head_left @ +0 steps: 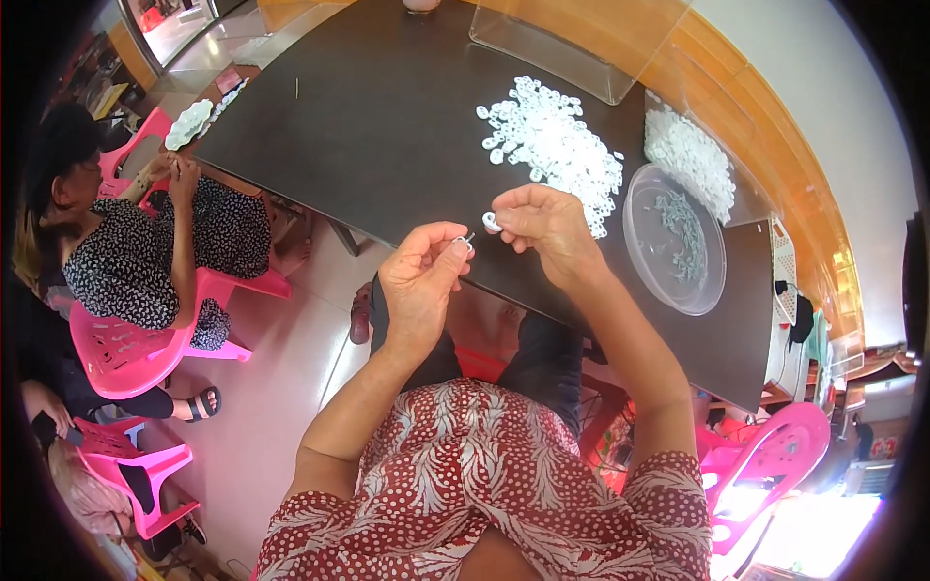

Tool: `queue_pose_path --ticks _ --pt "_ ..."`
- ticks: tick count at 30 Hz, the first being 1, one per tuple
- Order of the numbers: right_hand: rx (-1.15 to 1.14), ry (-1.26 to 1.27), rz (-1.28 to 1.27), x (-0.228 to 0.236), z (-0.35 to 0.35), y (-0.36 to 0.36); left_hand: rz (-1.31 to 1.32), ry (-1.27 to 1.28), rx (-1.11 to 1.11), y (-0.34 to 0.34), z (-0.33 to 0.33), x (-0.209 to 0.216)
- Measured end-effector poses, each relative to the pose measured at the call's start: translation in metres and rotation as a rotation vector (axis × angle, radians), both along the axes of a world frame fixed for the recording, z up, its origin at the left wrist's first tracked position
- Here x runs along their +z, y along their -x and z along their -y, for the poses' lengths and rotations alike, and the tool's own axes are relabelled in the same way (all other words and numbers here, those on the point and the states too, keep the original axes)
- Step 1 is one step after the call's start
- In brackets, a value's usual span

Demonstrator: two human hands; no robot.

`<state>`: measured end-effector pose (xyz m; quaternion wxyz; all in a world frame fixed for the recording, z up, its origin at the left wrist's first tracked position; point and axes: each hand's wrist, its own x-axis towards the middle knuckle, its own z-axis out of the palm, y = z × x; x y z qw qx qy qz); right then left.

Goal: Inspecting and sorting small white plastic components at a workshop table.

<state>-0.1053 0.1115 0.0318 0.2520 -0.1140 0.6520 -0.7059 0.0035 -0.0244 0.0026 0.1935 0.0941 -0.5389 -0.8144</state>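
The left hand [418,281] is pinching what looks like a small metal pin [469,237], while the right hand [548,224] is gripping a white ring [491,222] over the dark table [368,126]. A white ring pile [557,145] and clear bowl [675,239] are sitting nearby; pink chairs [131,353] are standing on the tiled floor [281,387].

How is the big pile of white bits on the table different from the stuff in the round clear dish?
The white pile lies loose on the dark table; the dish pieces sit inside the clear dish. The pile is bright white and large; the dish pieces look greyer and fewer. Both are heaps of tiny parts beyond the right hand.
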Motion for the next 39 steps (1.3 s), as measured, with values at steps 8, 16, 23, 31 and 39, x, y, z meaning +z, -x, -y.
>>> queue_pose_path --ticks 8,16,23,31,39 --pt "-0.073 0.059 0.036 0.0 -0.004 -0.022 0.0 -0.006 -0.039 0.0 -0.014 0.001" --pt "-0.078 0.064 -0.05 -0.003 -0.003 -0.027 -0.022 -0.006 -0.027 -0.003 -0.016 -0.002" --pt "-0.053 0.031 -0.069 -0.002 -0.003 -0.027 -0.033 -0.011 -0.017 -0.003 -0.015 -0.003" --pt "-0.051 -0.003 -0.141 -0.005 0.004 -0.032 -0.027 0.004 0.001 -0.004 -0.012 -0.004" --pt "-0.103 -0.044 -0.276 -0.002 0.008 -0.041 -0.097 -0.032 0.029 -0.002 -0.018 -0.011"
